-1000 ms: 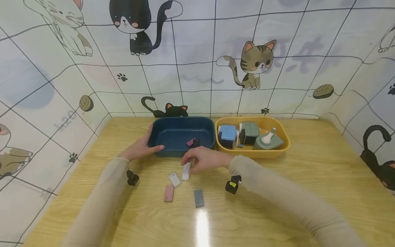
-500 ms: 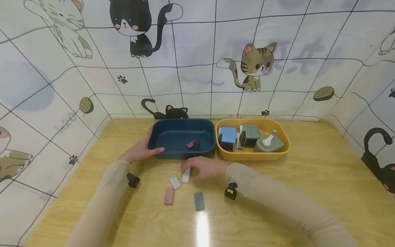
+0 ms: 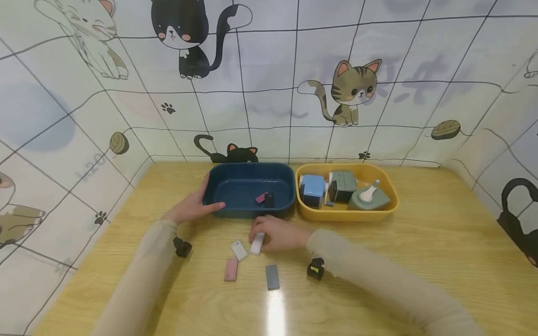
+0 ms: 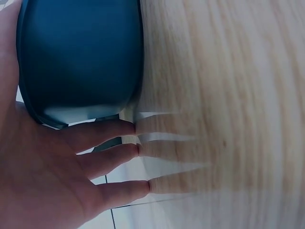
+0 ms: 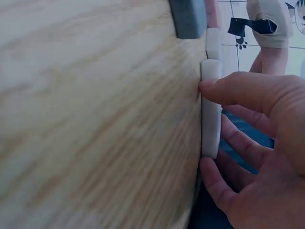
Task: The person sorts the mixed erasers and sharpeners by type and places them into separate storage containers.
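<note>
My right hand [image 3: 280, 233] grips a small white rectangular block [image 3: 257, 244] on the table, just in front of the blue bin. In the right wrist view, the thumb lies against one side of this upright-looking white block [image 5: 211, 126], with fingers at its far side and lower end. My left hand [image 3: 194, 205] rests at the left end of the blue bin [image 3: 252, 213], thumb over its front rim. Its other fingers [image 4: 116, 155] are straight and spread beside the bin, tips on the table. A second white block [image 3: 239, 250] lies left of the gripped one, above a pink block [image 3: 230, 269].
A grey block [image 3: 272, 277] lies nearer the front. Inside the blue bin are a dark pink piece [image 3: 261, 198] and a black piece [image 3: 269, 200]. The yellow bin [image 3: 349, 215] beside it holds a blue item [image 3: 313, 187], a green boxy item [image 3: 343, 185] and a grey-green piece [image 3: 370, 199].
My right hand has come down and closed round the white block, which is now slightly turned. My left hand stays at the blue bin. The view has shifted slightly.
</note>
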`<state>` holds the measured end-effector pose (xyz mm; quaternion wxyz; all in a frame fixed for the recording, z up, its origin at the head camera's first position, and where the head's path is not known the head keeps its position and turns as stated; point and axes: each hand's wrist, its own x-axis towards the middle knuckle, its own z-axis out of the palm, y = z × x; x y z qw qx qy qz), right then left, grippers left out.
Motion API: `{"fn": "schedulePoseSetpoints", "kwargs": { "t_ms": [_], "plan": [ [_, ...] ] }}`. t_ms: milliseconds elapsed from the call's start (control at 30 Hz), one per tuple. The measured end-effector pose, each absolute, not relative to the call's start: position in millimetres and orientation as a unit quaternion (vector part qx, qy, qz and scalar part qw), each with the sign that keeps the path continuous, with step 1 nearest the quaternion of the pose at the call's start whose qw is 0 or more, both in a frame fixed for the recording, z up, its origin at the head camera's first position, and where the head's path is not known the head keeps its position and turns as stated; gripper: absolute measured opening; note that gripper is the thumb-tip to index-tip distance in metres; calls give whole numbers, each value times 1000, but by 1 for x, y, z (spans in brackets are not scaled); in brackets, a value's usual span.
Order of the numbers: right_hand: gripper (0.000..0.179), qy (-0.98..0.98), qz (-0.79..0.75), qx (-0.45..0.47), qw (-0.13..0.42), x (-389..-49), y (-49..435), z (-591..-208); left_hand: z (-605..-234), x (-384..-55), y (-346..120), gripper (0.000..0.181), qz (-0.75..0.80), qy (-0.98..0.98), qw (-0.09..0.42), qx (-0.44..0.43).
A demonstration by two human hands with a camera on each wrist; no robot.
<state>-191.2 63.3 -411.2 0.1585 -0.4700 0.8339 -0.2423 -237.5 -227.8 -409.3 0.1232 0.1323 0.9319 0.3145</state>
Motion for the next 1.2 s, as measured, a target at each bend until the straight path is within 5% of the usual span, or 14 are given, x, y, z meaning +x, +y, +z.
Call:
{"fn": "schedulePoseSetpoints", "kwargs": {
  "t_ms": [1200],
  "plan": [
    [27,844,-276,-445,115,-176,82,-401,-407,-236,-227,111,312,932,124,140]
  ]
}}
